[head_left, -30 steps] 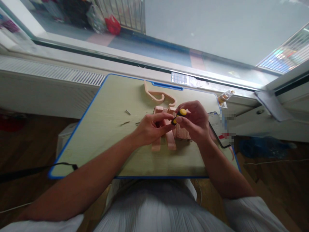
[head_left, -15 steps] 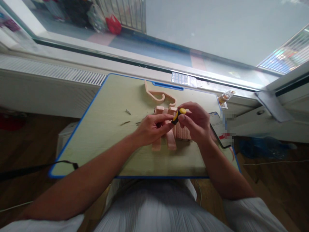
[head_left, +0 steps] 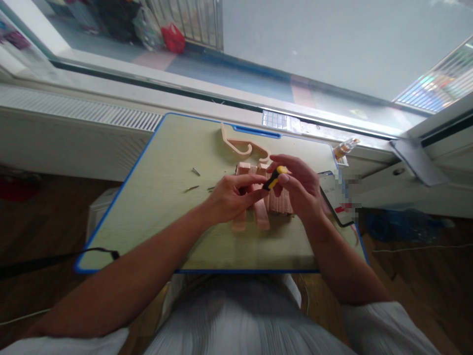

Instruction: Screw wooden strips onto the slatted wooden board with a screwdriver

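A short screwdriver point(head_left: 272, 180) with a black and yellow handle slants above the middle of the table. At its black lower end, the thumb and fingers of my left hand point(head_left: 231, 196) are closed on it. My right hand point(head_left: 297, 185) has its thumb and fingertips round the yellow end. Beneath both hands lies a wooden assembly of pale slats and a ridged block point(head_left: 280, 203), partly covered by them. Two flat wooden strips point(head_left: 262, 217) point towards me from it. The screwdriver's tip is hidden.
A curved wooden piece point(head_left: 236, 145) lies behind the assembly. Loose screws point(head_left: 195, 171) are left of my hands. A tablet-like device point(head_left: 334, 197) rests at the table's point(head_left: 148, 197) right side. A bottle point(head_left: 346, 148) and a clear plastic case point(head_left: 281, 120) are by the window.
My right hand has shifted its fingers on the yellow end, the thumb now lying further over it. The screwdriver handle has turned slightly. My left hand has stayed nearly still.
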Available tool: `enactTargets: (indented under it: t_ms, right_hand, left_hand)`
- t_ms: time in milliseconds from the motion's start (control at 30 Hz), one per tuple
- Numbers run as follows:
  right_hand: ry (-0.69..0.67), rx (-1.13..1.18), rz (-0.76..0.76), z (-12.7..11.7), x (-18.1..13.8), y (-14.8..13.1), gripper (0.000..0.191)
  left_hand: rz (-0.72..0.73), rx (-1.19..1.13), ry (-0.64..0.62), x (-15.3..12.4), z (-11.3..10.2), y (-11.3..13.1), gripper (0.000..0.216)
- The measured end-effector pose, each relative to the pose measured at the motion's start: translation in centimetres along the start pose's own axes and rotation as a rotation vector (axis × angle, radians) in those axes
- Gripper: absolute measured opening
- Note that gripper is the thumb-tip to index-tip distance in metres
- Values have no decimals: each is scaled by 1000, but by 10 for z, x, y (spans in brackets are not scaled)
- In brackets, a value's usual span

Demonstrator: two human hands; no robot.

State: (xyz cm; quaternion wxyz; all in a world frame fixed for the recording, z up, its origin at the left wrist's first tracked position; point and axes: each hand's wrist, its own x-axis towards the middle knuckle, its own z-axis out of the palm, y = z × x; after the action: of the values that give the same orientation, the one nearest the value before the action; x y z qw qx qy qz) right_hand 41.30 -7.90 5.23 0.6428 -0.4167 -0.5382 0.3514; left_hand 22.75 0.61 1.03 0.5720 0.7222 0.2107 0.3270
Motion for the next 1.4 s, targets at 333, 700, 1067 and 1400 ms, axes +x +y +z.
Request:
enactTargets:
  t_ms: [333, 700, 1067, 1400]
  right_hand:
    - [22, 5, -32, 4, 1, -2, 21]
    - [50, 33, -46, 5, -1, 6, 34]
    - [21, -15, 4, -1, 2, 2, 29]
    - [29, -17, -67, 3, 0, 0, 20]
  left_hand:
    - [16, 33, -5, 0, -2, 5, 42]
    - [9, -113, 26, 2, 4, 0, 37]
    - [18, -5, 7, 1, 0, 2, 38]
    - [4, -36, -5, 0, -2, 4, 42]
